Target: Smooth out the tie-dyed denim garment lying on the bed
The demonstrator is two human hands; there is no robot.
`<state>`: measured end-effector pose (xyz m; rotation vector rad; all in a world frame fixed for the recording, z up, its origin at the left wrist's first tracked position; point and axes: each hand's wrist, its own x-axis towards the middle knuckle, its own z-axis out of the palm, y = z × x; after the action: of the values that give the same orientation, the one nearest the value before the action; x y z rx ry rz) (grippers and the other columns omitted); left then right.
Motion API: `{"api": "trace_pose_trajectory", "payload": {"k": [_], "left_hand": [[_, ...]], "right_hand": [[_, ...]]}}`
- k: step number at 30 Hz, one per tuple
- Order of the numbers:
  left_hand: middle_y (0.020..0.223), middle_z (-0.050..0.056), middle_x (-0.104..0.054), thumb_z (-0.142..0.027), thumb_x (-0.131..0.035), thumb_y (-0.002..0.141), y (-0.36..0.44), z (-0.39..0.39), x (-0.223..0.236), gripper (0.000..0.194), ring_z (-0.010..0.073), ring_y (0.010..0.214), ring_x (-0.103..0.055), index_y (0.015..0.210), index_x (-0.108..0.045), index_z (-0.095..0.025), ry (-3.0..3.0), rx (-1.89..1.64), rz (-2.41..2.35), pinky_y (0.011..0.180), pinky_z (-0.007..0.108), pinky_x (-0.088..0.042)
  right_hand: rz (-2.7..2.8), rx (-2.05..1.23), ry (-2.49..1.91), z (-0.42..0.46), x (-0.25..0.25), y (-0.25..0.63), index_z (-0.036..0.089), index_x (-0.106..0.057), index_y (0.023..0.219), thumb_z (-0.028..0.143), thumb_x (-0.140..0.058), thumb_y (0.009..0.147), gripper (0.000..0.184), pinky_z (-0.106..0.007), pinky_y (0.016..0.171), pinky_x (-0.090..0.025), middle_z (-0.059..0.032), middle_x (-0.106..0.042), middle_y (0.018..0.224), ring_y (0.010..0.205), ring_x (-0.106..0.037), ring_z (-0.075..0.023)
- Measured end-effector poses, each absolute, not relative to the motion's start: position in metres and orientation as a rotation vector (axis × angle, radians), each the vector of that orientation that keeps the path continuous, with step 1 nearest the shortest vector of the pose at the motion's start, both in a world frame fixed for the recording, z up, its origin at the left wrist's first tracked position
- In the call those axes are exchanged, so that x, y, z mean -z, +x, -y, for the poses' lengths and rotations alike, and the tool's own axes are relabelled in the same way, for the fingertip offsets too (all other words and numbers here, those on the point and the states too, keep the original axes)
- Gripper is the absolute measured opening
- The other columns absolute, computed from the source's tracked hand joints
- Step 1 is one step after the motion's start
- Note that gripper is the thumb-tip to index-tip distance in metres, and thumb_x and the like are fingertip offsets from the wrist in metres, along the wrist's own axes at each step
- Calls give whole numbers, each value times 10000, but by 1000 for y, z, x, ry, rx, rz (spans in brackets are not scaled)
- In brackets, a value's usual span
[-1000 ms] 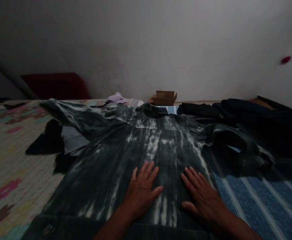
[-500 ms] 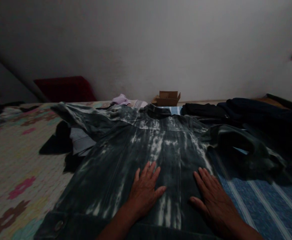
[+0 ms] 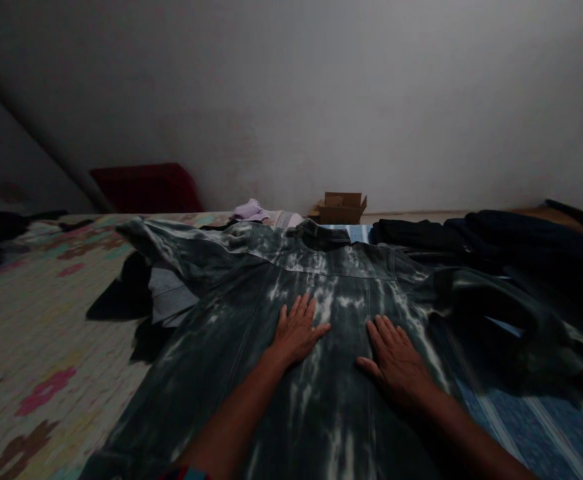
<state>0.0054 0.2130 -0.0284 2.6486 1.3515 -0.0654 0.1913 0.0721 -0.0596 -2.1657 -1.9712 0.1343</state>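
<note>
A dark denim jacket [image 3: 321, 347] streaked with pale bleach marks lies spread back-side up across a bed, its collar pointing away toward the wall and its hem running out of view at the near edge. One sleeve stretches off to the left over a flowered bedspread [image 3: 36, 333], while the other lies bunched to the right above a blue striped sheet [image 3: 536, 427]. Both forearms reach forward from the bottom of the view, side by side and almost parallel. The left hand [image 3: 297, 331] rests palm down on the middle of the jacket's back, fingers extended and slightly fanned, thumb angled out to the right. The right hand [image 3: 396, 360] lies flat just beside it, a little nearer the camera, fingers together and pointing up the cloth, thumb turned toward the left hand. Neither hand grips anything; each is pressed open against the fabric, with a central seam panel of the jacket between them. To the left of the jacket lie dark and grey garments [image 3: 146, 300]. Folded dark clothing [image 3: 496, 237] is stacked at the far right, and a small cardboard box [image 3: 342, 208], a pale lilac cloth [image 3: 248, 210] and a red cushion [image 3: 146, 188] sit along the plain wall in dim light.
</note>
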Motion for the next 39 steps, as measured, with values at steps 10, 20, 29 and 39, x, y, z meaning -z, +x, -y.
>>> {"api": "trace_pose_trajectory", "payload": {"k": [10, 20, 29, 39], "left_hand": [[1547, 99, -132, -637, -249, 888, -1, -216, 35, 728, 277, 1417, -105, 1462, -228, -190, 2626, 70, -1386, 1101, 573, -80], [1540, 140, -156, -497, -280, 933, 40, -240, 20, 615, 257, 1419, -101, 1414, -328, -117, 2709, 3, -1394, 1122, 500, -105], [1556, 52, -59, -648, -200, 883, 45, -278, 44, 753, 236, 1427, -14, 1469, -204, -175, 2661, 17, -1390, 1126, 522, -69], [1548, 87, -134, -575, -268, 903, 51, -280, 38, 693, 233, 1424, -80, 1439, -281, -137, 2713, -44, -1432, 1131, 508, -97]], "right_hand": [[1848, -95, -2275, -47, 79, 226, 108, -373, 1412, 667, -289, 882, 776, -463, 1119, -183, -152, -238, 1505, 1393, -152, -287], [1860, 38, -2248, -84, 63, 213, 72, -427, 1371, 615, -331, 892, 731, -468, 1117, -194, -181, -319, 1466, 1372, -231, -298], [1931, -180, -2282, -125, 69, 230, 100, -314, 1436, 656, -261, 895, 778, -455, 1127, -153, -145, -192, 1514, 1398, -104, -272], [1853, -11, -2405, -132, 72, 240, 82, -386, 1400, 600, -296, 898, 726, -435, 1112, -211, -160, -274, 1488, 1377, -220, -278]]}}
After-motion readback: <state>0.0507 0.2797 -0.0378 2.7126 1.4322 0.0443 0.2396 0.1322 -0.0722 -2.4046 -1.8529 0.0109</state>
